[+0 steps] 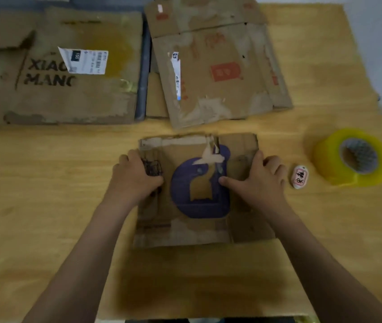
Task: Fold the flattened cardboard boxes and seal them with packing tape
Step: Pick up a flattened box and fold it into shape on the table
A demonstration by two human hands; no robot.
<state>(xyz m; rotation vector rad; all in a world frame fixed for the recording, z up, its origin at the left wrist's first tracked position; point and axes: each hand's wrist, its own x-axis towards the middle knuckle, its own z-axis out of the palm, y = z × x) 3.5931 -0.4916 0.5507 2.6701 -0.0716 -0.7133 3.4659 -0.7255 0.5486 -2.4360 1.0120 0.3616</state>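
A small flattened cardboard box with a purple logo lies on the wooden table in front of me. My left hand grips its left edge, fingers curled over the side, thumb on top. My right hand holds the right edge, thumb stretched across the top face toward the logo, fingers wrapped round the side. A roll of yellow packing tape lies to the right of the box, apart from both hands.
A small white oval object with red print lies between my right hand and the tape. Two larger flattened boxes lie at the back: one with black lettering on the left, one with red print in the middle.
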